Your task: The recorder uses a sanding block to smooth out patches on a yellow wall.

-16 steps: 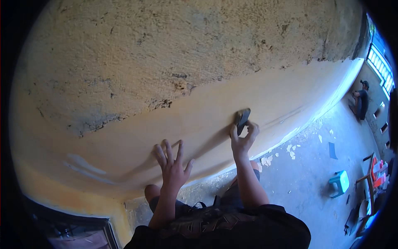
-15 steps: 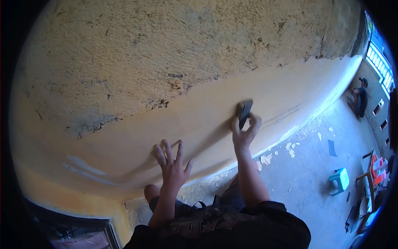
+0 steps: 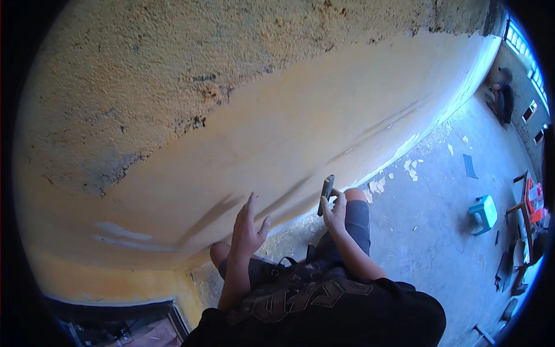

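Note:
My right hand grips a flat, dark sanding block, its thumb on one side and fingers on the other. Hand and block are in front of my bent right knee, away from the wall's upper part. My left hand is open, fingers stretched up and thumb apart, with nothing in it. It is near the wall, and I cannot tell whether the fingertips touch. The wall's lower band is smooth and pale yellow; above it the surface is rough, brownish and pitted.
Paint flakes lie on the grey floor along the wall's foot. A dark sheet, a turquoise stool and a red-topped wooden table are to the right. Another person crouches at the far right. A dark-framed opening is lower left.
My right hand has drawn the sanding block down from the wall toward my body. My left hand's spread fingers have come closer together and turned side-on. The view has shifted a little.

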`<state>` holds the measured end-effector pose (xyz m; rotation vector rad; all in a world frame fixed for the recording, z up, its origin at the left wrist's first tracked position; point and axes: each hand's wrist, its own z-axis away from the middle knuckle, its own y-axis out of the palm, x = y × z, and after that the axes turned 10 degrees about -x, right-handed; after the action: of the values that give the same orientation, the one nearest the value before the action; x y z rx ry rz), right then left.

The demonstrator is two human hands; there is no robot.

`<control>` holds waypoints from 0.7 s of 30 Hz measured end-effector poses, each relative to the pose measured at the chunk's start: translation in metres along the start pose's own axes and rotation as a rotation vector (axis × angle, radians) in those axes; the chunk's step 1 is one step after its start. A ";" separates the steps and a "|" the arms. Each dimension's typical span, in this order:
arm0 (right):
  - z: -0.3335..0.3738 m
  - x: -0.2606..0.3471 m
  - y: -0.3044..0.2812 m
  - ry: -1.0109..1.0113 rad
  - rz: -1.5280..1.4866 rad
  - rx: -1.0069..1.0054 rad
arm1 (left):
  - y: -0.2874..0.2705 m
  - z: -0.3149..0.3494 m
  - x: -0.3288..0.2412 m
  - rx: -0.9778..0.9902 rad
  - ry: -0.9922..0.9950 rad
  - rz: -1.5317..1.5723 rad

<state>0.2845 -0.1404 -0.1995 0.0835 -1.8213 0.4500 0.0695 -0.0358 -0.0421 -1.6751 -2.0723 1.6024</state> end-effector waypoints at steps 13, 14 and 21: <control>-0.016 0.015 0.002 0.876 -1.037 0.527 | 0.022 -0.025 -0.037 0.135 0.180 0.033; -0.024 0.042 -0.009 0.941 -1.105 0.523 | 0.026 -0.025 -0.034 0.144 0.177 0.032; -0.049 0.068 -0.035 0.880 -1.370 0.611 | 0.029 -0.032 -0.033 0.208 0.129 0.019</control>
<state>0.3189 -0.1443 -0.1152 1.2441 -0.4368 -0.0141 0.1221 -0.0419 -0.0299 -1.6829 -1.7690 1.6044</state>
